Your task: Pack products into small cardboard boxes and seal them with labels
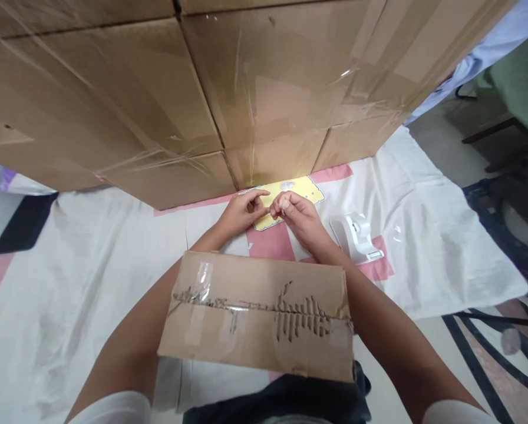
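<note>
A yellow card (312,189) with a scalloped, dotted edge lies on the cloth under both hands. My left hand (243,213) rests over its left part, with index finger and thumb apart and nothing visible between them. Over the middle of the card, my right hand (300,219) is closed in a pinch. Whatever its fingertips hold is too small to make out. The fingertips of the two hands nearly meet. A small clear, shiny patch (287,185) shows on the card's far part. To the right of my right hand stands a white tape dispenser (356,237).
Large taped cardboard boxes (273,88) form a wall just beyond the card. A torn, taped cardboard box (259,318) lies between my forearms, close to my body. White and pink cloth (114,282) covers the surface. A black flat object (25,222) is at the far left.
</note>
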The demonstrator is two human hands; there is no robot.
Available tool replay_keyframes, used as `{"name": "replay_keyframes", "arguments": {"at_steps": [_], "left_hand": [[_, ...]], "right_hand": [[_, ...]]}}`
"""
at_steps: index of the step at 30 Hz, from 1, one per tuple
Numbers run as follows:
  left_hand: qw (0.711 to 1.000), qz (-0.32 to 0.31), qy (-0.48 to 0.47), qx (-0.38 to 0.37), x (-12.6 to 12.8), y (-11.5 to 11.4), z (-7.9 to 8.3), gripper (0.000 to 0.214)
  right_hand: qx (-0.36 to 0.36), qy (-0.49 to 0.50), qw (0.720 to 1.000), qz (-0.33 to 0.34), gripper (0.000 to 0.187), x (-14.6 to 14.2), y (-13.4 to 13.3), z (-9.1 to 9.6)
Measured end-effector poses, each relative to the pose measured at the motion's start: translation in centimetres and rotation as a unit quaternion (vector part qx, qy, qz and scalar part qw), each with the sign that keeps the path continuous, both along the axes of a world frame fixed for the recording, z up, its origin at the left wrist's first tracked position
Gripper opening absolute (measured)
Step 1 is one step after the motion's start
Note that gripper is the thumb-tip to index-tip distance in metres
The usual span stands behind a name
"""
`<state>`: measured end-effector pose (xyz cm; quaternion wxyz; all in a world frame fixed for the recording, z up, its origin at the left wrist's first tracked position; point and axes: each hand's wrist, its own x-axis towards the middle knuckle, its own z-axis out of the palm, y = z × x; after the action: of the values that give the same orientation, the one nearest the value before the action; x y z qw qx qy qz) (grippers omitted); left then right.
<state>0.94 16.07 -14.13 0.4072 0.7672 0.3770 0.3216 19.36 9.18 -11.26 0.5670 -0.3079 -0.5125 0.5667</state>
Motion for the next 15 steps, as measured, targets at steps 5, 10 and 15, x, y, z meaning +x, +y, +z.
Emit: {"name": "replay_keyframes", "arguments": {"at_steps": [5, 10, 15], "left_hand": [[1.0, -0.003, 0.018, 0.006, 0.1, -0.2, 0.6, 0.036], [1.0, 0.008, 0.013, -0.014, 0.1, -0.2, 0.9, 0.037], [0.997, 0.018, -0.043, -0.062, 0.1, 0.2, 0.4, 0.04]], "right_hand": [[-0.055, 0.08, 0.995, 0.029, 0.035, -0.4, -0.4, 0.9], [-0.077, 0.086, 0.993, 0.011, 0.033, -0.1, -0.3, 1.4], [-0.086, 0.07, 0.994, -0.023, 0.035, 0.9, 0.1, 2.1]]}}
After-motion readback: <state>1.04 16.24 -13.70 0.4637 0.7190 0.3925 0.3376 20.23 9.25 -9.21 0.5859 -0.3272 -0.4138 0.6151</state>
